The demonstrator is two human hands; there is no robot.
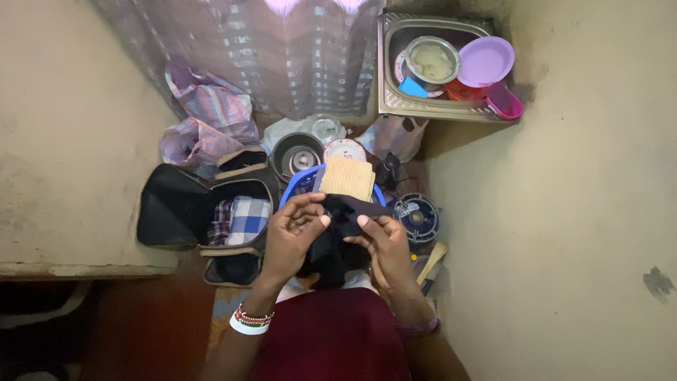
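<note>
Over the blue basket (296, 185), I am pinching a soft, light dark cloth (337, 233) with both hands: left hand (293, 236), right hand (384, 243), clamped on its top edge.

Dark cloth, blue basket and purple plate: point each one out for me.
Dark cloth (331, 247), head view: middle of the fabric hanging between both hands.
Blue basket (295, 189), head view: left rim, beside the tan folded cloth.
Purple plate (486, 61), head view: centre of the plate in the sink.
</note>
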